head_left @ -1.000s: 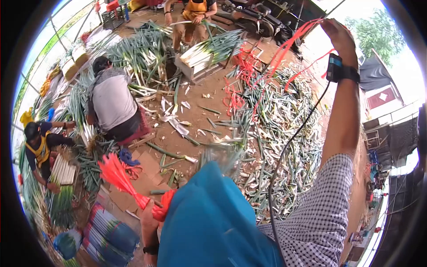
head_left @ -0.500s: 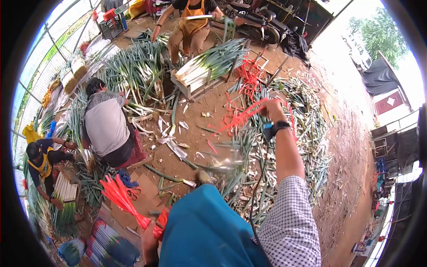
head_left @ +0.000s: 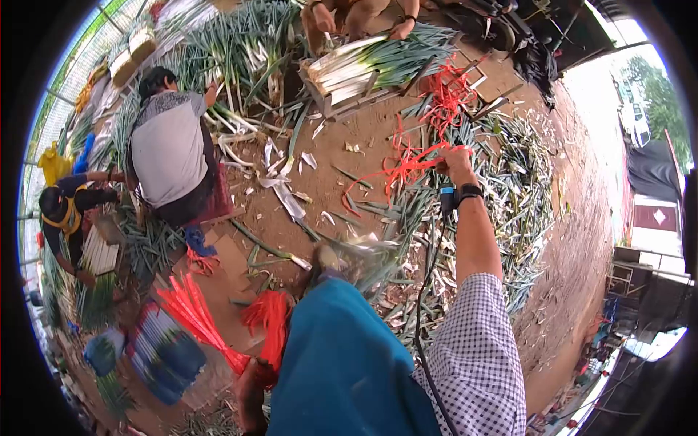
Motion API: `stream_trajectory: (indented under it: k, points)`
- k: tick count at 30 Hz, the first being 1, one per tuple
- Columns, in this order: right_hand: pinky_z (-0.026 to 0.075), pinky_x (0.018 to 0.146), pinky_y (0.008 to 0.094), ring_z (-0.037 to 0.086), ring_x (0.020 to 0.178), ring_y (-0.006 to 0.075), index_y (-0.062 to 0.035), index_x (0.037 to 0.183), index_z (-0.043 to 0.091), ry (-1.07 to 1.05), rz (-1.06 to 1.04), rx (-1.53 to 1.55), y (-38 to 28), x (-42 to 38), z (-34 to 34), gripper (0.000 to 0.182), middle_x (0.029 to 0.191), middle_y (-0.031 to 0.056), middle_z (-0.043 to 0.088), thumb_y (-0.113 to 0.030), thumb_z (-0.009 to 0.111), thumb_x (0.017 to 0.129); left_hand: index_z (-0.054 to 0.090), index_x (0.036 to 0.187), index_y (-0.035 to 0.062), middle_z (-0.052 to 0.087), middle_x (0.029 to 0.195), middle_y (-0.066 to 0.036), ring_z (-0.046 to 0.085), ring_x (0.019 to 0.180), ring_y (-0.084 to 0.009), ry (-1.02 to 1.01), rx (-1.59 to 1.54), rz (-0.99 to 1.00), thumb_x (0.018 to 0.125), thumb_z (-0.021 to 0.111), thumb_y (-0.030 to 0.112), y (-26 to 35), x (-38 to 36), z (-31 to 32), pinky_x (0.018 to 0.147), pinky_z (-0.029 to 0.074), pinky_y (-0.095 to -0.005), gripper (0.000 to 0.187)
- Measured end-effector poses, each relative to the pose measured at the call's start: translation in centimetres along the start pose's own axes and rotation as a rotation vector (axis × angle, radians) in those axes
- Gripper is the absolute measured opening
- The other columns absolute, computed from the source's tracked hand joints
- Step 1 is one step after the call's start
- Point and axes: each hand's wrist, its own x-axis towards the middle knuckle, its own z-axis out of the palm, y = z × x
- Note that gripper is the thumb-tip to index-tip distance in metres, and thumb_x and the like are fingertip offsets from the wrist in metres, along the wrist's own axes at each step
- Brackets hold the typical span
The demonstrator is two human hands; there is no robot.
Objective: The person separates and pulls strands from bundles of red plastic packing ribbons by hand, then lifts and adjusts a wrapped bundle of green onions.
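The person's right hand (head_left: 456,161) has come down from high overhead a second ago to arm's length in front, low over the heap of leek trimmings (head_left: 502,182) on the dirt floor (head_left: 342,167). It was already lower half a second ago and has since settled a little nearer that heap. Its fingers are closed on a red strap (head_left: 403,168), so the strap that trailed up in the air now runs out close to the ground; judged from that, the strap has been pulled free and is in hand for use.

The strap's long axis lies roughly level in the picture, from the fist out to the left, with loose ends curling down toward the bare soil. More red straps (head_left: 445,94) lie in a tangle further off, beside the wooden rack (head_left: 342,102) loaded with leeks.

The left hand (head_left: 251,378) is low at the near edge, closed around a bundle of red straps (head_left: 196,312) that fans up and to the left. It has kept that grip throughout.

A blue apron (head_left: 342,363) fills the foreground. A person in a grey shirt (head_left: 167,152) sits among leeks on the left
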Motion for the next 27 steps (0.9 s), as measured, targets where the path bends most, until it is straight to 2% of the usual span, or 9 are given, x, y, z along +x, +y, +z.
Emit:
stream_trajectory:
  k: [6, 14, 15, 17, 19, 20, 23, 24, 27]
  points:
    - [0.055, 0.048, 0.0391, 0.063, 0.053, 0.0246, 0.0022, 0.086, 0.061, -0.034, 0.070, -0.072, 1.7, -2.5, 3.7, 0.015, 0.068, 0.0135, 0.064, -0.008, 0.066, 0.076, 0.062, 0.091, 0.0006, 0.064, 0.078, -0.010, 0.063, 0.069, -0.0191, 0.075, -0.039, -0.063, 0.092, 0.058, 0.018, 0.8, -0.9, 1.1, 0.065, 0.052, -0.0326, 0.018]
    - [0.056, 0.051, 0.0384, 0.063, 0.058, 0.0229, 0.0023, 0.091, 0.059, -0.061, 0.087, -0.269, 4.4, -4.6, 4.8, 0.011, 0.073, 0.0128, 0.063, -0.006, 0.053, 0.087, 0.057, 0.092, 0.0009, 0.063, 0.073, -0.009, 0.063, 0.066, -0.0200, 0.068, -0.060, -0.008, 0.090, 0.059, 0.017, -1.3, -0.4, -3.7, 0.063, 0.052, -0.0330, 0.016]
    - [0.053, 0.049, 0.0377, 0.060, 0.055, 0.0235, -0.0016, 0.094, 0.059, -0.207, 0.271, -0.191, 7.0, -0.2, 3.3, 0.009, 0.072, 0.0102, 0.062, -0.008, 0.055, 0.088, 0.057, 0.094, 0.0008, 0.063, 0.073, -0.009, 0.063, 0.066, -0.0202, 0.046, -0.082, -0.003, 0.089, 0.059, 0.017, -2.3, -0.2, -5.1, 0.063, 0.051, -0.0330, 0.017]
    - [0.051, 0.049, 0.0369, 0.059, 0.054, 0.0232, -0.0033, 0.094, 0.058, -0.559, -0.131, -0.622, 7.8, -0.2, 2.9, 0.016, 0.072, 0.0094, 0.062, -0.018, 0.057, 0.089, 0.056, 0.097, 0.0005, 0.063, 0.073, -0.010, 0.063, 0.066, -0.0207, 0.017, -0.102, 0.009, 0.089, 0.059, 0.018, -2.8, 0.1, -6.3, 0.064, 0.051, -0.0332, 0.019]
    - [0.052, 0.052, 0.0384, 0.061, 0.059, 0.0245, -0.0025, 0.089, 0.060, -0.390, -0.434, -1.162, 8.7, -2.2, 5.1, 0.022, 0.071, 0.0099, 0.062, -0.024, 0.063, 0.085, 0.056, 0.099, 0.0002, 0.063, 0.073, -0.010, 0.063, 0.066, -0.0212, 0.011, -0.097, 0.022, 0.089, 0.059, 0.019, -2.6, -0.4, -7.1, 0.064, 0.052, -0.0336, 0.021]
    - [0.053, 0.054, 0.0394, 0.063, 0.062, 0.0253, -0.0019, 0.087, 0.061, -0.277, -0.362, -1.144, 7.8, -4.3, 6.6, 0.025, 0.071, 0.0107, 0.063, -0.026, 0.065, 0.082, 0.056, 0.099, 0.0001, 0.063, 0.073, -0.010, 0.063, 0.066, -0.0213, 0.012, -0.099, 0.034, 0.089, 0.059, 0.019, -3.0, -0.5, -8.0, 0.065, 0.052, -0.0339, 0.022]
    - [0.054, 0.066, 0.0437, 0.068, 0.071, 0.0303, 0.0007, 0.078, 0.065, -0.243, -0.684, -1.527, 9.0, -6.7, 7.8, 0.029, 0.071, 0.0174, 0.066, -0.028, 0.066, 0.077, 0.056, 0.100, -0.0001, 0.063, 0.074, -0.011, 0.063, 0.068, -0.0216, 0.001, -0.108, 0.053, 0.089, 0.060, 0.019, -3.1, -0.1, -9.9, 0.066, 0.052, -0.0344, 0.022]
    - [0.054, 0.068, 0.0442, 0.068, 0.070, 0.0304, 0.0010, 0.078, 0.065, -0.347, -1.077, -1.905, 10.1, -7.0, 7.7, 0.029, 0.070, 0.0192, 0.066, -0.027, 0.062, 0.079, 0.056, 0.101, -0.0001, 0.063, 0.074, -0.011, 0.063, 0.069, -0.0215, 0.005, -0.121, 0.046, 0.089, 0.060, 0.019, -2.7, -0.6, -10.0, 0.066, 0.052, -0.0346, 0.023]
    - [0.053, 0.070, 0.0442, 0.067, 0.077, 0.0353, -0.0019, 0.077, 0.068, -0.125, -0.497, -1.319, 11.3, -11.5, 8.6, 0.025, 0.077, 0.0226, 0.066, -0.026, 0.058, 0.078, 0.056, 0.102, -0.0001, 0.064, 0.077, -0.011, 0.063, 0.071, -0.0216, 0.010, -0.151, 0.030, 0.089, 0.060, 0.019, -2.6, -1.2, -10.8, 0.068, 0.051, -0.0349, 0.024]
